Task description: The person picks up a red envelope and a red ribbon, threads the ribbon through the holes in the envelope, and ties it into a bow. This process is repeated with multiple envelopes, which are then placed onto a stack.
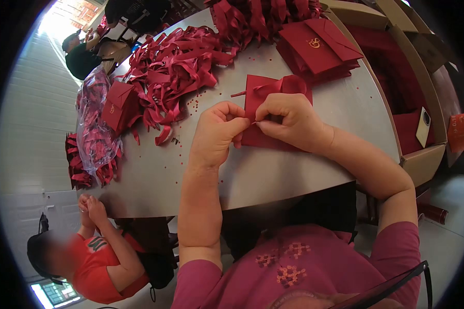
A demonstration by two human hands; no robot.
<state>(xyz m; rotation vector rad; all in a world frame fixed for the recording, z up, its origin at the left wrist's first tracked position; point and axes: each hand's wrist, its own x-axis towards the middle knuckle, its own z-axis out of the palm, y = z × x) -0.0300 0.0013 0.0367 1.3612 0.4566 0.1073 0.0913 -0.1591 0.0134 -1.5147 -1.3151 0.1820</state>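
Observation:
A dark red paper bag (pixel 263 140) lies flat on the metal table in front of me. A red ribbon (pixel 273 86) loops over its upper part, and one tip of it sticks out past the bag's left edge. My left hand (pixel 217 129) is closed in a pinch at that left edge. Over the bag, my right hand (pixel 294 121) pinches too, its fingertips almost touching the left ones. Between the fingertips shows a thin reddish end that looks like ribbon; the curled fingers hide most of it.
Behind the bag stands a stack of red bags (pixel 319 49) with gold logos. Loose red ribbons (pixel 178 67) are heaped at the far left, near another bag (pixel 119 108) and a clear plastic bag (pixel 94 118). An open carton (pixel 423 165) stands right. A co-worker (pixel 105 262) sits left.

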